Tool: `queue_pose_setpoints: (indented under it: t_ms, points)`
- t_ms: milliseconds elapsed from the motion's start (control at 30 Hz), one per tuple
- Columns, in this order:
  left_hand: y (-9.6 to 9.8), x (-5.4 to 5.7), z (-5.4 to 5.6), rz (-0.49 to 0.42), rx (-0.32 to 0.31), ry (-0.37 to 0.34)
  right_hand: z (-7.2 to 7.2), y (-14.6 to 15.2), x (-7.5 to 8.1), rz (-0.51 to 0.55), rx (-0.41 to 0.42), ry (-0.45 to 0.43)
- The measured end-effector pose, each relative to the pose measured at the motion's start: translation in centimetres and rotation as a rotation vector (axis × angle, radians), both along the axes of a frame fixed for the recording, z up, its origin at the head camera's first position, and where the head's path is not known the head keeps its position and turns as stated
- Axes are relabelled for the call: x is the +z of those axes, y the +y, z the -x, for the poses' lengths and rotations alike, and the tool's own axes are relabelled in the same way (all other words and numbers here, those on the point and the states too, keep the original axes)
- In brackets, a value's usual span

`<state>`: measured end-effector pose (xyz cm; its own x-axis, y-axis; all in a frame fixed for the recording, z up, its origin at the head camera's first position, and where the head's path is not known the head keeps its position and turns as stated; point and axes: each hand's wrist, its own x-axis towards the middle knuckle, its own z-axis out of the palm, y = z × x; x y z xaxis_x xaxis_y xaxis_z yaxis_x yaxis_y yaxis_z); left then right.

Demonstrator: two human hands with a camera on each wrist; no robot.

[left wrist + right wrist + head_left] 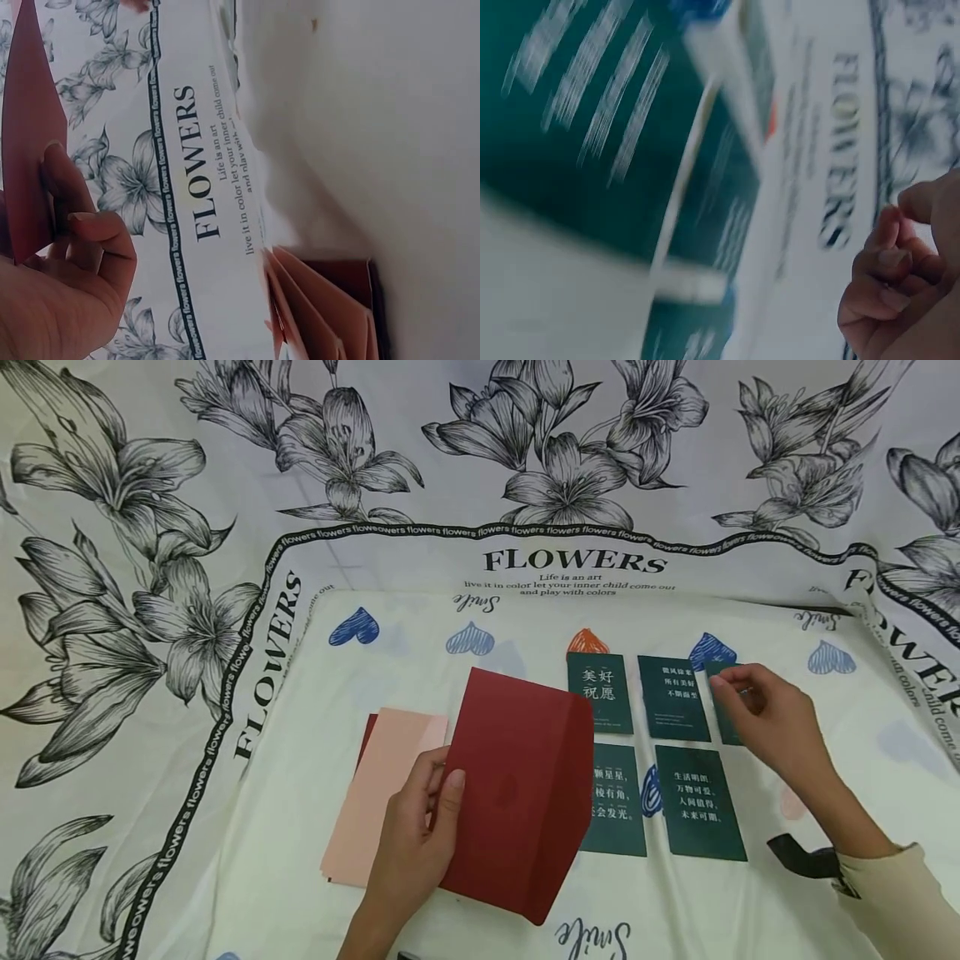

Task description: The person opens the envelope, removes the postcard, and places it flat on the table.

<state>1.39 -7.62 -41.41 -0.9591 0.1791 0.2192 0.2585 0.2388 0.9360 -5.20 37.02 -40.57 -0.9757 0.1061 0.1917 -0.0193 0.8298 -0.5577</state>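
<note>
My left hand grips a dark red envelope by its left edge, thumb on the front and fingers behind. The envelope is tilted, its pointed flap unfolded to the right. In the left wrist view the same envelope stands nearly edge-on. My right hand hovers over a partly covered green card in the top row. Its fingers are loosely curled, with nothing seen between them. Other green cards with white writing lie beside it, among them one card below and another card to its left.
A stack of pale pink envelopes lies left of my left hand, with a dark red edge showing underneath. The red envelope overlaps the left-hand green cards. A white cloth with hearts covers the table.
</note>
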Motion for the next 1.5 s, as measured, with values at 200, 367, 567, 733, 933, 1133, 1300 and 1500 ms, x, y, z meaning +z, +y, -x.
queue_pose_setpoints:
  t_ms: [200, 367, 567, 733, 933, 1133, 1300, 1500]
  points:
    - [0.4, -0.1, -0.2, -0.036, -0.015, -0.016, -3.0, -7.2, 1.5, 0.291, 0.439, -0.07]
    - [1.4, -0.1, -0.7, -0.054, -0.056, -0.006, -4.8, -11.6, 1.8, 0.535, 0.679, -0.223]
    - [2.0, 0.0, -1.2, -0.06, -0.089, 0.049, -5.4, -13.4, 1.7, 0.619, 0.704, -0.221]
    - [2.1, 0.1, -1.4, -0.045, -0.082, 0.042, -5.5, -13.8, 1.4, 0.632, 0.683, -0.207]
    - [2.5, 0.1, -1.8, -0.037, -0.107, -0.022, -5.6, -14.6, 1.3, 0.679, 0.656, -0.19]
    - [2.6, 0.1, -2.1, 0.094, -0.054, -0.014, -5.9, -15.3, 1.3, 0.68, 0.637, -0.168]
    - [2.5, 0.0, -2.1, 0.189, 0.0, 0.068, -6.2, -15.7, 1.4, 0.663, 0.613, -0.187]
    - [2.2, 0.2, -2.0, 0.183, -0.035, 0.089, -6.1, -15.9, 1.5, 0.663, 0.635, -0.183]
